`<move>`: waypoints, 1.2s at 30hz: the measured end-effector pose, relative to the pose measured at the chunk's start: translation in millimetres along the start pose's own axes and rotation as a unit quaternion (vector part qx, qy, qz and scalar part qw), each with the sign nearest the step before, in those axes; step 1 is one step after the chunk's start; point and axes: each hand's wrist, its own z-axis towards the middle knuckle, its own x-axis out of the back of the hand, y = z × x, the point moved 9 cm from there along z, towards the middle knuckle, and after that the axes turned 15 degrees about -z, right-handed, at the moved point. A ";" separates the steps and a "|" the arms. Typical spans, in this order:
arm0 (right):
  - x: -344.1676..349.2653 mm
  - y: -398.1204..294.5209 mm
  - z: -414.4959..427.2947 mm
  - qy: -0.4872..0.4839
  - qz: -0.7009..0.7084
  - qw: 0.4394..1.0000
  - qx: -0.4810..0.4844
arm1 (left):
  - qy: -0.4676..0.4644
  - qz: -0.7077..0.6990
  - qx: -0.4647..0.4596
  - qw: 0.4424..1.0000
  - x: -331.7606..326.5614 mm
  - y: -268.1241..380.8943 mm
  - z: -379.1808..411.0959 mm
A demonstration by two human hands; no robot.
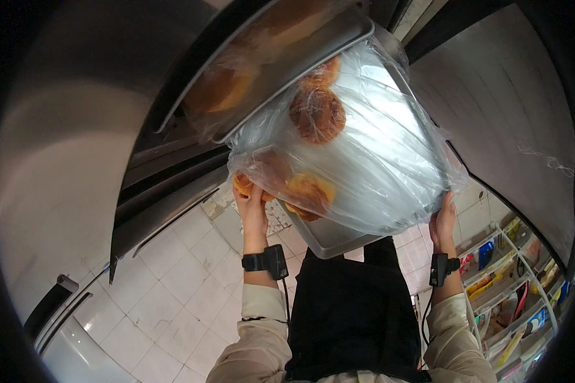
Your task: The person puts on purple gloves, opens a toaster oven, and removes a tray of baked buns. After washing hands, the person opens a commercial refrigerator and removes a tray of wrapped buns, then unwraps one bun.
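A metal baking tray (326,242) juts out in front of me, mostly covered by a clear plastic bag (378,177). Through the film I see a round browned bun (317,115) and part of another behind it. Near the uncovered front corner lies a yellow-brown bun (309,196), partly under the plastic. My left hand (254,210) holds a bun (243,184) at the tray's left side, thumb on top and most fingers hidden. My right hand (443,220) grips the tray's right front corner through or beside the plastic; its fingertips are partly hidden.
Above is a second tray (297,76) with plastic-wrapped bread (225,88). Metal doors stand at left (72,172) and right (498,91). A white wire rack (503,287) with colourful packets is at lower right, over a tiled floor (172,273).
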 end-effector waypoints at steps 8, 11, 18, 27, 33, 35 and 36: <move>-5.5 1.3 3.9 -0.035 0.013 0.999 -0.007 | -0.046 -0.220 0.143 0.964 50.4 -37.1 -46.2; -12.7 -6.5 3.4 -0.084 -0.007 0.996 0.012 | -0.098 -0.258 0.149 0.949 43.2 -62.0 -67.4; 3.5 -4.4 4.9 -0.040 -0.072 0.997 0.001 | -0.085 -0.294 0.146 0.941 43.0 -76.9 -78.8; -135.1 -89.1 -132.5 -0.142 -0.407 0.773 0.466 | -0.128 -0.329 0.169 0.920 47.0 -78.8 -81.2; -241.9 1.7 -148.9 -0.197 -0.676 0.593 0.391 | -0.118 -0.259 0.135 0.949 37.7 -60.7 -77.5; -254.1 -2.2 -138.7 -0.171 -0.668 0.593 0.416 | -0.109 -0.228 0.128 0.959 46.3 -57.2 -77.8; -261.1 -6.9 -136.2 -0.169 -0.636 0.606 0.447 | -0.109 -0.234 0.132 0.957 48.4 -54.2 -77.1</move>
